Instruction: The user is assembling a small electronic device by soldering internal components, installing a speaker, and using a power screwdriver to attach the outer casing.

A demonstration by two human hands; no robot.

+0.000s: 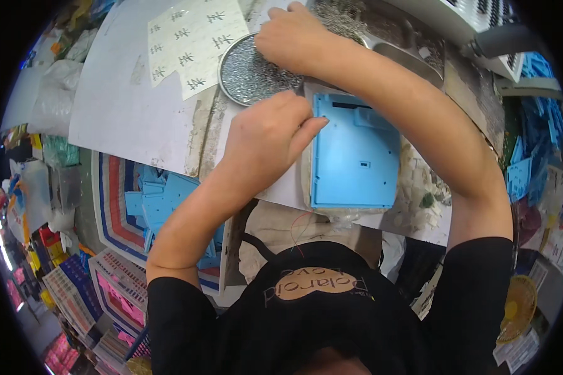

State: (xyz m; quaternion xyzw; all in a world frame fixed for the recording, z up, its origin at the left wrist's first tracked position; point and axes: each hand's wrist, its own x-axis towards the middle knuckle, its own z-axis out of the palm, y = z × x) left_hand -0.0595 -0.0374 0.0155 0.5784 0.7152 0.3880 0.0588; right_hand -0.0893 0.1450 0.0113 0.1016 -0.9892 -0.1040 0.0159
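A light-blue plastic panel (356, 162) lies flat on the worktable in front of me, with a dark slot and a raised section along its far edge. My left hand (266, 131) is closed at the panel's far left corner, its thumb reaching over the edge; whatever its curled fingers hold is hidden. Across the far side my right arm stretches leftward. My right hand (297, 39) is closed above the right rim of a round metal dish (221, 78) full of small shiny metal pieces, probably screws. Its fingertips are out of sight.
Paper with handwritten marks (194, 44) lies left of the dish. More small metal pieces (341, 17) sit in trays behind. A striped bag (116, 206) at lower left holds blue panels; more blue parts (547, 106) are piled at right. A machine handle (503, 42) juts in at upper right.
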